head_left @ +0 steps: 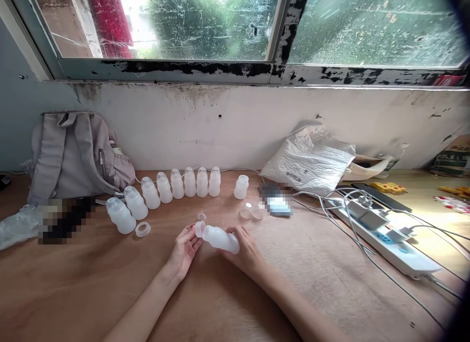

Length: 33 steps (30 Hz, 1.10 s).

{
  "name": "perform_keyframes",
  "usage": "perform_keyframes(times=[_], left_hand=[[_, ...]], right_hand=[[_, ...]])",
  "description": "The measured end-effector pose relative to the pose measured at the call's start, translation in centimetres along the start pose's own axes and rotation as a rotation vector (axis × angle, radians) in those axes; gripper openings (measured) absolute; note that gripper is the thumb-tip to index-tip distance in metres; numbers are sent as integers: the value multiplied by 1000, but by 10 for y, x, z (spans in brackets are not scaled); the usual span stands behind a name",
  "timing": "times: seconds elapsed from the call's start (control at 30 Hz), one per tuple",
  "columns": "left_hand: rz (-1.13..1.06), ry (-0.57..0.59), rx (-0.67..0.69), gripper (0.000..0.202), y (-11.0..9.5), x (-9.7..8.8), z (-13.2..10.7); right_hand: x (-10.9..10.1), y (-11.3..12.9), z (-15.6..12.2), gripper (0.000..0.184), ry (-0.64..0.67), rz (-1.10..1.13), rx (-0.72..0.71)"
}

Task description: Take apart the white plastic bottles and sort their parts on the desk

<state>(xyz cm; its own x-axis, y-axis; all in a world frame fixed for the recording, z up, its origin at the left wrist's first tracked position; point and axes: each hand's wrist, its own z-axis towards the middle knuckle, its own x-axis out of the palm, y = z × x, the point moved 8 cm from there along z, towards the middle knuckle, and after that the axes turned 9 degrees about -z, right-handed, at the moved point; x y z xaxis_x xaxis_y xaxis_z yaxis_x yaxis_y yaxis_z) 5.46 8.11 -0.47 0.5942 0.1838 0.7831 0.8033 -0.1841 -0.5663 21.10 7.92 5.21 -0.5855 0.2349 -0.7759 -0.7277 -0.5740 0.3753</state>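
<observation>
My right hand [246, 248] is wrapped round a frosted white baby bottle [220, 238], tipped on its side with its neck toward the left. At the neck, the fingers of my left hand [186, 250] pinch a translucent collar ring [199, 229], which touches or nearly touches the bottle's mouth. Just beyond it a small clear piece [201, 216] lies on the table. Several capped baby bottles [177, 184] stand in a curved row behind and to the left. A bottle with no cap [241, 187] stands upright farther right.
A loose white ring [143, 229] lies by the row's near end. Clear round pieces [251, 213] lie right of centre. A grey backpack [81, 153] is at the left, a silver mailer bag [310, 158] at the back. Cables run from a white power strip [389, 244] at the right.
</observation>
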Motion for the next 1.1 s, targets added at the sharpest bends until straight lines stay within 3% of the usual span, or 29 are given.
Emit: perform_keyframes(times=[0.1,0.33,0.5,0.77,0.97,1.1], left_hand=[[63,8,17,18,2,1,-2],[225,-12,106,26,-5,3,-7],[246,-15,109,26,-5,6,-9],[263,25,110,17,-6,12,-13],[176,136,106,39,-10,27,-13],[244,41,119,38,-14,18,-13]], right_hand=[[-1,1,-2,31,-22,-60,-8],[-16,7,-4,39,-142,-156,-71],[-16,9,-5,38,-148,-121,-97],[-12,2,-2,39,-46,100,35],[6,-9,-2,31,280,364,273],[2,-3,0,33,259,388,265]])
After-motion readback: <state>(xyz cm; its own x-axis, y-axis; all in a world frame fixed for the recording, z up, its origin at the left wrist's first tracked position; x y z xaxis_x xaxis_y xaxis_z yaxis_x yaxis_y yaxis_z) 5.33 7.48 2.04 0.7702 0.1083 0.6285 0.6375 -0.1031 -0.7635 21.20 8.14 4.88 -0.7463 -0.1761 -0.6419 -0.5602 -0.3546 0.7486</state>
